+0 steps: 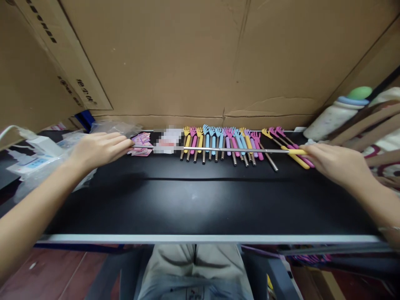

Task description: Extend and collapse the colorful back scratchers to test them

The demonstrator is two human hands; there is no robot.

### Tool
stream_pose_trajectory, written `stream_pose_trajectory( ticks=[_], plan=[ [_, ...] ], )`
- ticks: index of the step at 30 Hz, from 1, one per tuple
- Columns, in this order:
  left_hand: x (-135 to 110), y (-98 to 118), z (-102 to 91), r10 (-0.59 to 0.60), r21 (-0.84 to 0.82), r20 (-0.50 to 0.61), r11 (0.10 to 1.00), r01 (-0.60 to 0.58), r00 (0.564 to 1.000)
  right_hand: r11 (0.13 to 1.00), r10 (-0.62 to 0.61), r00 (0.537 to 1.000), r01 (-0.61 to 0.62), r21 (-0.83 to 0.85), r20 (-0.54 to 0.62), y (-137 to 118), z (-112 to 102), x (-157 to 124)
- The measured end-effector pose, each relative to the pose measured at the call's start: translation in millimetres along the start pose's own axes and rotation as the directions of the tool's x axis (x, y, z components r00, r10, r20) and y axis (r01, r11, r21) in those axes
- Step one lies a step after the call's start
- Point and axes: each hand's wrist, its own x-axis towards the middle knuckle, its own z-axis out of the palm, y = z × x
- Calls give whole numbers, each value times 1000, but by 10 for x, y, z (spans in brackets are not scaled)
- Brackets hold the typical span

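Observation:
A telescopic back scratcher [237,150], pulled out long, is held level above the black table [193,208], its shadow falling on the surface below. My left hand [100,148] is closed around its left end, and that end is hidden in the fingers. At the other end, my right hand [334,160] grips the yellow handle [296,152]. Behind the rod lies a row of shorter back scratchers [214,141] in yellow, pink, blue and purple, claws toward the back. Several more scratchers [281,139] lie apart at the right, partly behind the rod.
Pink printed cards [142,143] lie near my left hand, beside a white packet [171,137]. Clear plastic bags [40,179] and a white charger [45,143] occupy the left side. A bottle [334,114] with a green top stands back right. Cardboard walls [187,58] enclose the back.

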Motion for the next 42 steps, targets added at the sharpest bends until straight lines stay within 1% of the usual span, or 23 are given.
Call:
stream_pose_trajectory(
  ticks=[3,5,6,7,9,10,11,13,15,17,19,22,24,26,29,31,33,35,37,40,42],
  plan=[
    [-12,25,62,-11,27,-11,1000,11,1000,998,-48,998,49,-35,42,-55,-54,94],
    [40,102,62,13,25,-51,1000,-12,999,997,-64,998,65,-35,19,-175,-132,185],
    [94,170,46,37,14,-89,999,-36,995,996,-88,996,87,-27,-10,-274,-182,236],
    [167,260,18,72,-12,-140,997,-75,987,993,-117,992,117,-14,-47,-401,-237,290],
    [354,491,-68,68,-83,-237,992,-90,969,976,-210,970,215,32,-120,-724,-353,394],
    [458,620,-124,64,-127,-242,987,-97,968,960,-259,957,270,74,-134,-906,-408,439],
    [558,748,-186,51,-168,-240,981,-93,969,945,-283,944,305,119,-170,-1088,-458,476],
    [726,967,-313,40,-246,-240,964,-100,970,921,-308,929,345,181,-205,-1408,-533,523],
    [824,1109,-420,13,-281,-215,957,-74,977,919,-297,934,336,204,-200,-1616,-571,538],
    [855,1170,-485,-11,-301,-194,952,-49,981,922,-286,939,324,211,-192,-1698,-585,538],
    [850,1181,-506,-32,-320,-174,947,-26,984,926,-276,941,316,208,-197,-1690,-590,541],
    [852,1186,-489,-51,-351,-142,937,-2,989,928,-262,942,305,213,-210,-1645,-603,565],
    [884,1214,-476,-52,-371,-136,929,-2,989,920,-268,937,317,228,-222,-1659,-621,582],
    [934,1263,-478,-36,-389,-147,921,-24,989,905,-305,922,358,231,-237,-1722,-647,587],
    [990,1343,-519,3,-405,-184,911,-79,983,876,-375,888,433,211,-265,-1848,-699,559],
    [987,1371,-563,20,-414,-208,904,-107,978,862,-397,871,462,209,-291,-1896,-735,526],
    [948,1360,-603,35,-418,-221,900,-127,975,851,-405,860,479,216,-309,-1889,-759,494],
    [883,1301,-614,41,-406,-220,904,-129,975,845,-417,853,491,213,-313,-1820,-756,468],
    [796,1189,-574,32,-376,-198,920,-106,980,855,-411,855,482,190,-317,-1688,-710,452],
    [612,937,-418,43,-307,-139,948,-85,989,889,-388,874,439,133,-293,-1368,-557,425],
    [450,741,-284,65,-268,-103,959,-91,993,914,-366,905,393,99,-218,-1088,-422,386]
  ],
)
